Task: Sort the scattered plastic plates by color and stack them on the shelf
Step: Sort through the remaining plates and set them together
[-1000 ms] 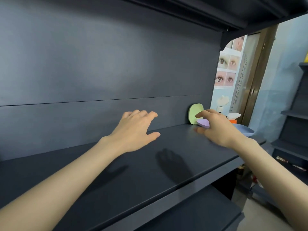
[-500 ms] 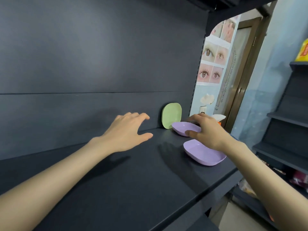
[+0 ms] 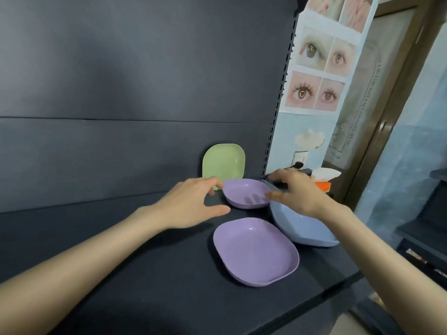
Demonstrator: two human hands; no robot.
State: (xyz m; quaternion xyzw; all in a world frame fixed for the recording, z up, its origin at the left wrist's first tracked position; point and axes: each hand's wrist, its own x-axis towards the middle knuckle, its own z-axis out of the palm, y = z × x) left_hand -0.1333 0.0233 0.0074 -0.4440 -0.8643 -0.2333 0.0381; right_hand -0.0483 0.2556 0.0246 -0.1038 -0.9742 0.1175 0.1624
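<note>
Plates were judged light, stiff moulded plastic, smooth and probably a little slippery. They looked unlikely to break and likely to skid on the shelf (image 3: 125, 267) if nudged. The best hold was judged to be the raised rim, thumb on top and fingers under the lip, since the flat floor offers nothing to pinch.

Positions:
- The far purple plate (image 3: 244, 193) lay flat between the two hands.
- The near purple plate (image 3: 254, 250) lay flat closer to the person than either hand, below the gap between them and apart from the far one.
- The blue plate (image 3: 306, 229) lay under the right hand's palm and wrist, just beside both purple plates.
- The green plate (image 3: 223, 162) stood on edge beyond the left hand's fingertips, leaning on the back panel (image 3: 121, 153).

The left hand (image 3: 193, 204) was spread wide with the thumb out. Its fingertips were at the left rim of the far purple plate, though contact could not be confirmed, and it held nothing.

The right hand (image 3: 296, 192) had its fingers loosely spread above the blue plate, with the thumb tip at the right rim of the far purple plate. Whether it touched could not be told, and nothing was clamped.

The hands were apart, flanking that plate. Nesting the two purple plates was judged the step in hand.
</note>
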